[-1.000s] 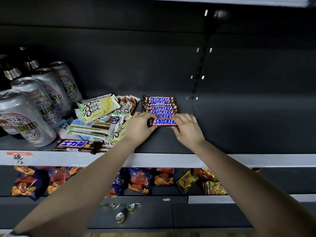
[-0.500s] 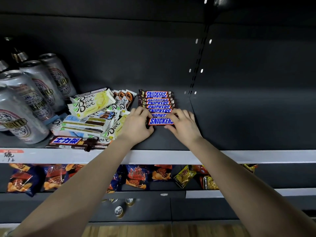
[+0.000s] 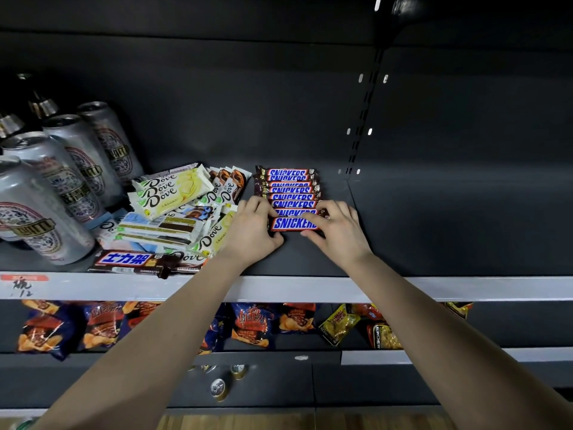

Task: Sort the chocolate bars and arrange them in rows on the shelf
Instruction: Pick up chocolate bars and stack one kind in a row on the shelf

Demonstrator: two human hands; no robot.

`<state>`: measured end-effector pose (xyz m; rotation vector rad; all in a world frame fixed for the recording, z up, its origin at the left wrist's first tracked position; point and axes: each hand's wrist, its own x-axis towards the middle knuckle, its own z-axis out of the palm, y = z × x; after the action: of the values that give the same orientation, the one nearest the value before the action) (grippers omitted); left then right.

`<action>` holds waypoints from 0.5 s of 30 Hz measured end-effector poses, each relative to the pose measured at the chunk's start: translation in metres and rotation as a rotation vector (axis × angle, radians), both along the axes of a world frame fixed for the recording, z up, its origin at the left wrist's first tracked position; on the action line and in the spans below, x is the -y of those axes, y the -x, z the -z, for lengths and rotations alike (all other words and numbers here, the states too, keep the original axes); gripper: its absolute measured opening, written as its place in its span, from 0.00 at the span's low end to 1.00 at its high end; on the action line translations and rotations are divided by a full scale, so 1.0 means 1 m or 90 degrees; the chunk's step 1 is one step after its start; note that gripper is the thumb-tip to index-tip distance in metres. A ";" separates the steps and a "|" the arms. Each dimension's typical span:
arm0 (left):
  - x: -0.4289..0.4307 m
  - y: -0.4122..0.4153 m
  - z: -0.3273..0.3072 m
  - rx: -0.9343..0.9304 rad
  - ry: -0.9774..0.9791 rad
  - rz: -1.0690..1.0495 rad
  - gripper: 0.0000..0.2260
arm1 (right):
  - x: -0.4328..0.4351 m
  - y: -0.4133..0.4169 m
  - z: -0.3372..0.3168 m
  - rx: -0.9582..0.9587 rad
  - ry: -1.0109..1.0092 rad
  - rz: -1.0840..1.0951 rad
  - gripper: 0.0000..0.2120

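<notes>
On the dark upper shelf [image 3: 434,243], right around the middle, both hands are working the same candy bar. It's the front Snickers bar [image 3: 294,224], the nearest one in a neat row of Snickers bars [image 3: 288,189] that runs back toward the rear wall, each one lying crosswise and partly overlapping the next.

The left hand [image 3: 252,229] sits at the bar's left end, fingers curled loosely with the thumb tucked in low against the wrapper's front edge, so it's pinching that end rather than spread flat. The right hand [image 3: 338,231] mirrors it at the right end: fingers bent over the top of the wrapper, thumb underneath at the front corner. Neither hand is fully closed, more like half curled. The bar looks like it's lying flat on the shelf, though I can't tell for sure if it's lifted a hair.

Just left of the left hand there's a messy pile of Dove bars [image 3: 173,209], pale wrappers stacked at all angles. In front of that heap, a dark bar with Chinese lettering [image 3: 130,260] lies along the shelf's white front lip. Further left stands a line of silver cans [image 3: 55,193]. The shelf below holds snack bags [image 3: 248,327].
</notes>
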<state>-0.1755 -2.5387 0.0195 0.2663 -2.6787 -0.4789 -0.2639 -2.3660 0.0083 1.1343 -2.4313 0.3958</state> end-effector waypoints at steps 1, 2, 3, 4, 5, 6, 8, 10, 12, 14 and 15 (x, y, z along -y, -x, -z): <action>0.000 0.000 0.000 0.000 -0.006 -0.002 0.17 | 0.000 0.000 0.000 0.001 0.002 0.000 0.17; 0.000 0.000 0.000 -0.001 -0.009 -0.004 0.17 | 0.000 0.001 0.001 0.002 0.005 -0.002 0.17; 0.000 0.000 0.000 -0.002 -0.011 -0.006 0.17 | 0.000 0.001 0.001 0.005 0.010 -0.003 0.17; 0.000 0.000 -0.001 -0.001 -0.012 -0.008 0.17 | -0.001 0.001 0.001 0.010 0.014 -0.005 0.17; 0.000 0.000 -0.001 0.002 -0.012 -0.011 0.17 | -0.001 0.000 0.001 0.017 0.017 -0.005 0.16; -0.001 0.000 -0.001 0.003 -0.013 -0.014 0.17 | -0.001 0.000 0.000 0.026 0.018 -0.005 0.16; -0.001 0.000 -0.001 0.005 -0.025 -0.020 0.17 | -0.001 0.000 -0.001 0.052 0.015 -0.004 0.16; -0.001 0.000 -0.002 0.006 -0.040 -0.026 0.17 | -0.002 -0.001 -0.003 0.072 -0.002 -0.001 0.16; 0.000 0.000 -0.002 0.012 -0.049 -0.027 0.17 | -0.002 -0.001 -0.003 0.077 -0.013 -0.002 0.17; 0.000 0.001 -0.001 0.017 -0.057 -0.025 0.18 | -0.002 -0.002 -0.003 0.079 -0.011 -0.006 0.18; 0.000 0.001 -0.001 0.012 -0.064 -0.025 0.18 | -0.001 -0.002 -0.004 0.086 -0.010 -0.005 0.19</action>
<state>-0.1763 -2.5389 0.0208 0.3539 -2.6663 -0.6031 -0.2615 -2.3647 0.0118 1.1595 -2.5513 0.4709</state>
